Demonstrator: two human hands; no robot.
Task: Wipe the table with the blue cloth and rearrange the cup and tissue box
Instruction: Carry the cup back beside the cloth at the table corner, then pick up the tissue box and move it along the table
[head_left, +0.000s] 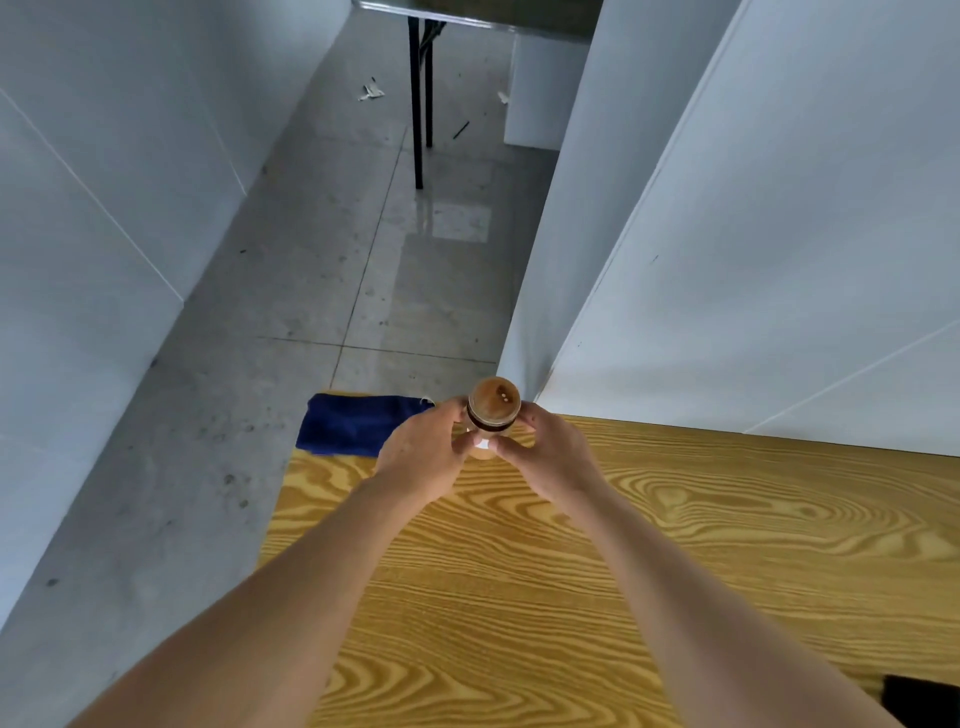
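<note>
A cup (493, 402) with a brown lid and dark band stands near the far edge of the wood-grain table (675, 545). My left hand (423, 457) wraps its left side and my right hand (545, 452) wraps its right side, fingers meeting in front of it. The folded blue cloth (353, 423) lies at the table's far left corner, just left of my left hand. No tissue box is in view.
White wall panels (753, 260) rise right behind the table's far edge. Grey tiled floor (337, 260) lies to the left and beyond. A black-legged table (418, 104) stands farther back. A dark object (924, 699) shows at the bottom right corner.
</note>
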